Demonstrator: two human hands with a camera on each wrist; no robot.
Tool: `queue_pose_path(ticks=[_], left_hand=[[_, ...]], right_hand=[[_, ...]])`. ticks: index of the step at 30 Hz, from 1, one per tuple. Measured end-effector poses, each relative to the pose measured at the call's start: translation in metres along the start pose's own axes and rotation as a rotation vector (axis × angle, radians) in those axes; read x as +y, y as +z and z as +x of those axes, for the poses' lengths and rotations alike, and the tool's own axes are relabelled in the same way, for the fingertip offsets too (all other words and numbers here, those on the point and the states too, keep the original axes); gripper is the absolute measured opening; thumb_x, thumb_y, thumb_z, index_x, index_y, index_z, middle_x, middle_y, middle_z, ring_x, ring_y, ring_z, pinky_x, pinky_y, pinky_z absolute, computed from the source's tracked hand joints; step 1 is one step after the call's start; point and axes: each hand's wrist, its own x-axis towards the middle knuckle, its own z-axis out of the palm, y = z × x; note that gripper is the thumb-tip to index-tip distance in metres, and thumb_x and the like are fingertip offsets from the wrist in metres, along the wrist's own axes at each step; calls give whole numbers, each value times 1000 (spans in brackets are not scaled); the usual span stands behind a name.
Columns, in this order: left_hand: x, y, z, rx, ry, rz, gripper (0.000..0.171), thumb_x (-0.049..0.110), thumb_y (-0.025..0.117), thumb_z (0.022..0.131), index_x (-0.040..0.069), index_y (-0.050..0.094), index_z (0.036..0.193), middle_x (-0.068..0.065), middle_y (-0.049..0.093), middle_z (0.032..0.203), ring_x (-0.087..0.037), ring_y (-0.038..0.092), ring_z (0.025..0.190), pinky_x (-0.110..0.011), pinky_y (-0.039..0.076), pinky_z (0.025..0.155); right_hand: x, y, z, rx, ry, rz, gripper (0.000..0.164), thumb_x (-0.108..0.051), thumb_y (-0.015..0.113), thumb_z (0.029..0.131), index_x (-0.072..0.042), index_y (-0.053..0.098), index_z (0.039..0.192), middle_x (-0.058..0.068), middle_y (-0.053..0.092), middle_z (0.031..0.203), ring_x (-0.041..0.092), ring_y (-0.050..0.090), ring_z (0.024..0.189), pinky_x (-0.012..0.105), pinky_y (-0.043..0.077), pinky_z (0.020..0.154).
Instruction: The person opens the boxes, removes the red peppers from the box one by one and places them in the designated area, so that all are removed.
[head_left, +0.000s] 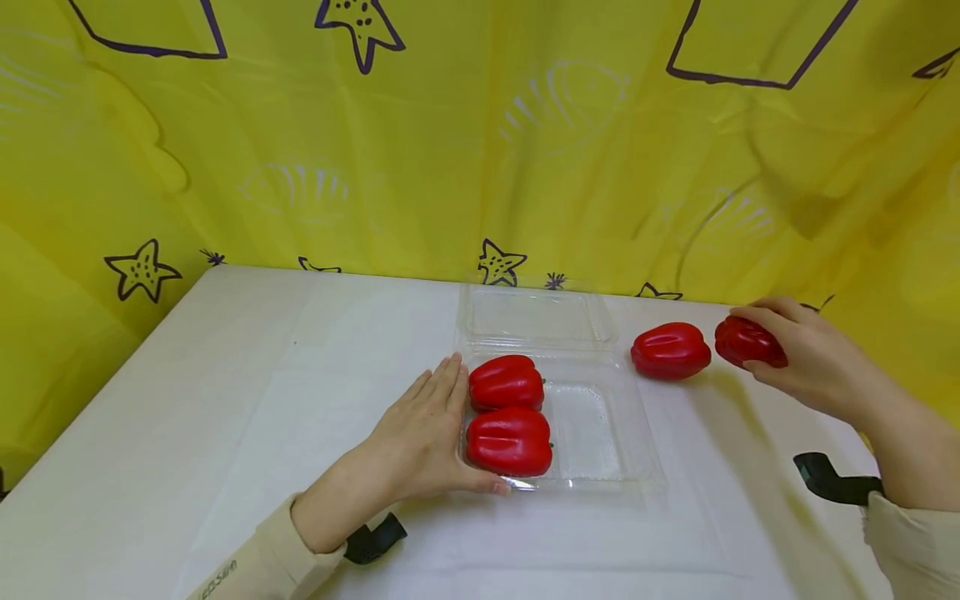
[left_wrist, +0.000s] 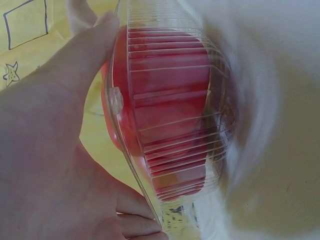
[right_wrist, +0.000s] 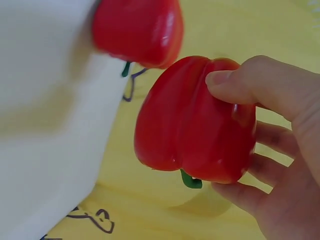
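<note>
My right hand [head_left: 813,354] grips a red bell pepper [right_wrist: 192,122], thumb on one side and fingers behind it; its green stem shows in the right wrist view. Just left of it, another red bell pepper [head_left: 670,351] lies on the table. My left hand [head_left: 423,437] rests against the left edge of a clear plastic clamshell box [head_left: 633,433], fingers straight along the side and thumb at the front rim. Inside the box's left half sit two red bell peppers, a rear one [head_left: 507,382] and a front one [head_left: 510,442], side by side.
The clear lid [head_left: 532,317] lies folded back behind the box. A white cloth [head_left: 360,358] covers the table, and a yellow patterned curtain [head_left: 420,167] hangs along its back edge. Black wrist mounts [head_left: 836,482] stick out near both sleeves.
</note>
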Motion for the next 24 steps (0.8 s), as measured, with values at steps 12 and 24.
queue_pose_path(ticks=[12, 24], left_hand=[[0, -1, -1, -1, 2, -5, 130, 80, 69, 65, -3, 25, 154, -18, 24, 163, -34, 22, 152, -50, 23, 123], [0, -1, -1, -2, 2, 2, 131, 81, 69, 65, -3, 24, 154, -19, 23, 164, -33, 22, 152, -49, 22, 124]], right_hand=[[13, 13, 6, -63, -21, -18, 58, 4, 85, 65, 4, 61, 118, 23, 58, 110, 41, 57, 93, 56, 57, 68], [24, 20, 12, -206, 9, -1, 52, -1, 83, 72, 5, 61, 119, 25, 58, 116, 42, 57, 98, 56, 57, 75]])
